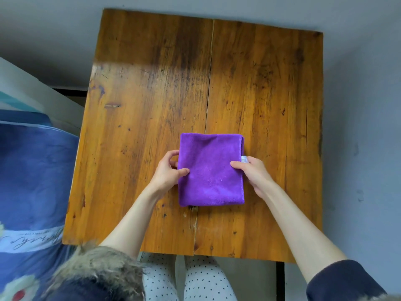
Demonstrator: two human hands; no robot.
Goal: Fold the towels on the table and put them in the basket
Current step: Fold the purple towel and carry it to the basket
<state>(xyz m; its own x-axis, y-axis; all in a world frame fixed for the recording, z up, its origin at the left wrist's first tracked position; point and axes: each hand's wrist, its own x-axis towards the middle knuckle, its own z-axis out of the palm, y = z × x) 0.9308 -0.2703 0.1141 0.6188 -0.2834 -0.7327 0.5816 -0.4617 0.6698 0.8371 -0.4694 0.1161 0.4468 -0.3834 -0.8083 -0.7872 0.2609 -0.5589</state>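
A purple towel (211, 170), folded into a near-square, lies flat on the wooden table (152, 94) near its front middle. My left hand (170, 170) grips the towel's left edge, thumb on top and fingers curled under. At the right edge, by a small white label, my right hand (252, 172) pinches the towel with the thumb lying on the cloth. No basket is in view.
A bed with a blue patterned cover (32, 170) stands against the table's left side. Grey floor (358, 127) runs past the table's right and far edges. My knees in dotted trousers (195, 279) show under the front edge.
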